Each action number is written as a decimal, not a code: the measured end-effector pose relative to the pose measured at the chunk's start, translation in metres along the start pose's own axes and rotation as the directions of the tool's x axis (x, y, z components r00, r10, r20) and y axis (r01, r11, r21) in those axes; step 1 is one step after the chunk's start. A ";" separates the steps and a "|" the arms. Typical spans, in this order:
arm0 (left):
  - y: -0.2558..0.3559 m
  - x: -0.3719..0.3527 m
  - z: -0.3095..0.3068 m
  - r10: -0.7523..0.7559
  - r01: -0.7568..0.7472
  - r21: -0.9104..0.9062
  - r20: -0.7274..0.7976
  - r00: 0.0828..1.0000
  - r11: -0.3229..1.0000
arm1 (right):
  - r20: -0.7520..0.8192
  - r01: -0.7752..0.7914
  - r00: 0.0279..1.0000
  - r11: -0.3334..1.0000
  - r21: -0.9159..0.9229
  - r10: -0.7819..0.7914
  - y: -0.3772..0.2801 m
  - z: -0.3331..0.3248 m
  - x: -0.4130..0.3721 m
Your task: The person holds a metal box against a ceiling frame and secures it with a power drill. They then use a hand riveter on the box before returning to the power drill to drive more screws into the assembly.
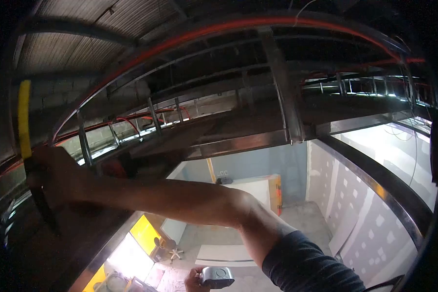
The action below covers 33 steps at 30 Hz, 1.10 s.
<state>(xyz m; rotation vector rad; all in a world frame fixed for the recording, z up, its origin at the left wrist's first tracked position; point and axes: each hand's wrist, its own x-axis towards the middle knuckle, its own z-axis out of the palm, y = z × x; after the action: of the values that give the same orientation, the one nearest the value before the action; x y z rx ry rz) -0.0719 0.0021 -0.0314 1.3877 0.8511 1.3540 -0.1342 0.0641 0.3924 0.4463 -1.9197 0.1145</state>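
Observation:
My right arm stretches across the view from the dark sleeve (309, 260) at lower right. At its far end my right hand (58, 173) is closed around a narrow yellow strip (24, 119), which stands upright above the fist. A dark narrow length shows below that fist, deep in shadow. Low in the middle, my left hand (193, 281) grips a silver-grey tape measure case (217, 277) with a round disc on its face. Most of the left hand is cut off by the bottom edge.
Metal framing surrounds me, with a stud (282, 87) rising ahead and a beam (379, 180) on the right. A red pipe (238, 23) crosses above. Far below lie the room's floor (297, 228), flat boards (224, 253), a chair (173, 250) and a patched wall (365, 209).

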 end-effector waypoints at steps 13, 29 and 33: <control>0.125 0.052 0.012 0.532 -0.483 0.406 -0.009 0.847 0.776 | -0.045 -0.245 0.970 0.950 -0.196 0.240 -0.027 -0.170 -0.006; 0.209 0.127 0.060 0.883 -0.880 0.171 0.085 0.461 0.443 | -0.069 -0.465 0.842 0.654 -0.597 0.535 -0.139 -0.289 -0.056; 0.200 0.165 0.075 0.861 -0.843 -0.177 0.142 0.488 0.507 | -0.224 -0.622 0.683 0.392 -0.678 0.695 -0.168 -0.269 -0.077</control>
<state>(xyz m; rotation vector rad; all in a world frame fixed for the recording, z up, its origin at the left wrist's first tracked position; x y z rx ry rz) -0.0057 0.0903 0.2147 1.9609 -0.1560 1.8834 0.1864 0.0051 0.4049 -0.9129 -1.9457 -0.1533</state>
